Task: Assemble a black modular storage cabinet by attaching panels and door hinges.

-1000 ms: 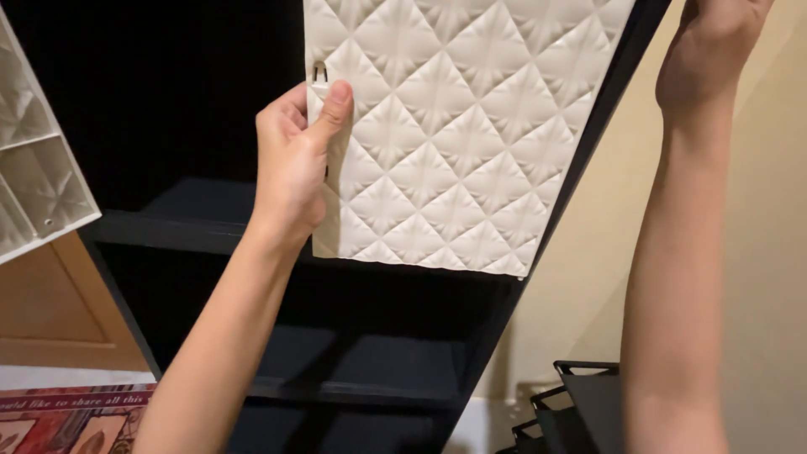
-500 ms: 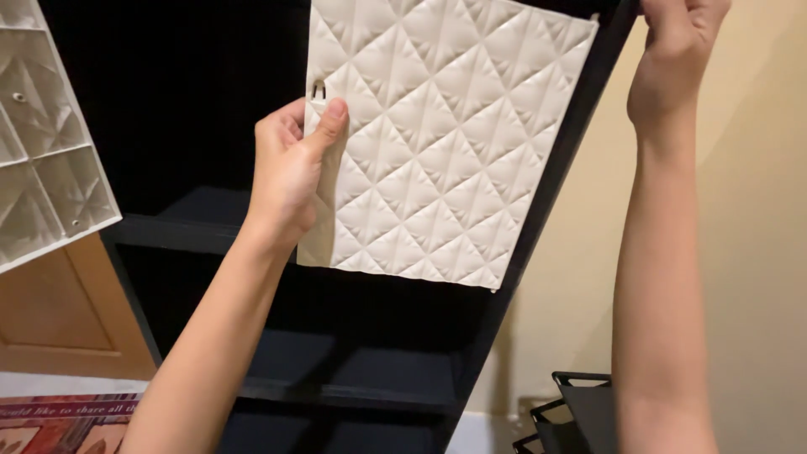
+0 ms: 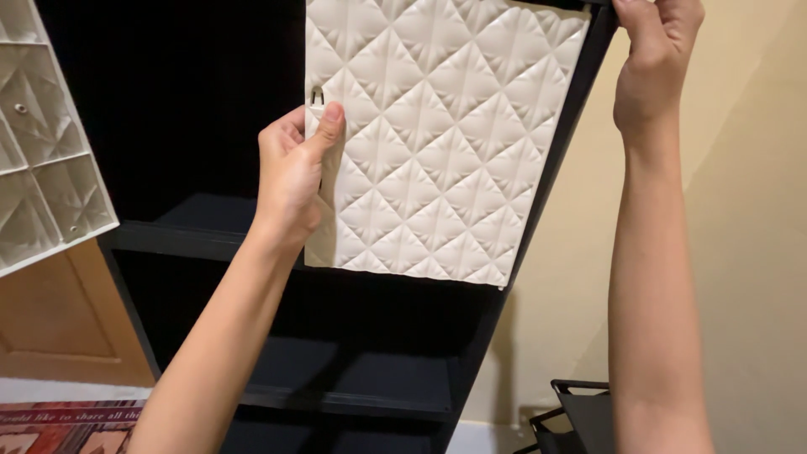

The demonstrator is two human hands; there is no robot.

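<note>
left grip (image 3: 290,172) grasps the white panel (image 3: 445,134) at its left edge; right grip (image 3: 656,59) clenched on its top corner.

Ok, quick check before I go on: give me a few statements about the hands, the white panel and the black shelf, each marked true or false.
1. The left hand grips the left edge of the white quilted panel, thumb on its front. True.
2. The right hand rests low beside the rug. False: it is raised to the top right corner of the black shelf unit.
3. The panel covers the shelf unit's lower compartments. False: it sits over the upper one; the lower ones are open.
4. A second white panel shows its ribbed back at the left. True.
5. The wall on the right is blue. False: it is beige.
</note>
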